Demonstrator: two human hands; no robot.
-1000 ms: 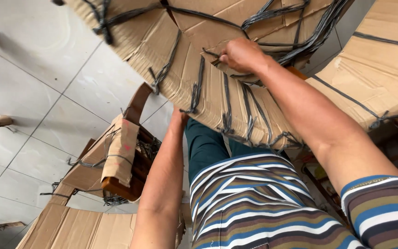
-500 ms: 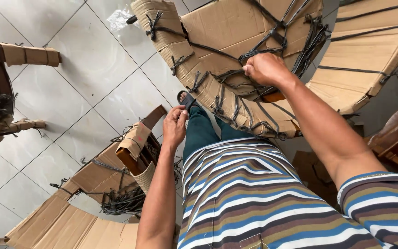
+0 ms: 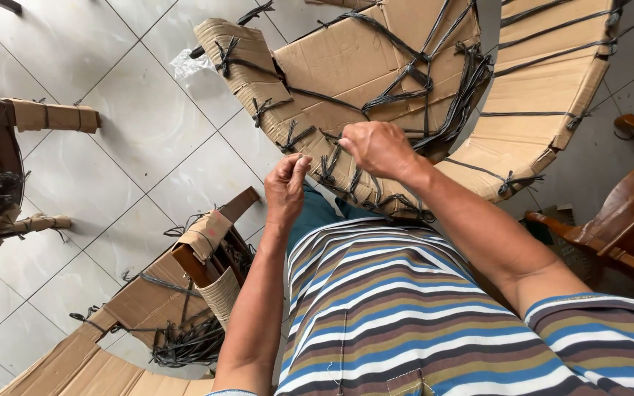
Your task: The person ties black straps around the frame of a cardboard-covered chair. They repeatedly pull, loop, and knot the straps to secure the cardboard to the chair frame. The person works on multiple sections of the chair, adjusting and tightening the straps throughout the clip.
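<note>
A curved piece of furniture wrapped in brown cardboard (image 3: 346,66) and tied with black plastic straps (image 3: 412,81) leans in front of me. My left hand (image 3: 286,187) pinches a strap end at the wrap's lower edge, fingers closed. My right hand (image 3: 379,149) is closed on black straps a little higher on the same edge. Both forearms reach out over my striped shirt.
A second cardboard-wrapped curved piece (image 3: 552,88) stands at the right, beside a bare wooden chair (image 3: 625,220). More wrapped furniture parts (image 3: 199,264) with loose black straps lie at lower left, and another wrapped frame (image 3: 9,125) stands at the left edge. The floor is grey tile (image 3: 133,125).
The view has tipped down and the wrapped piece now sits lower and closer. My left hand has come up from below to the wrap's lower edge; my right hand stays on the straps.
</note>
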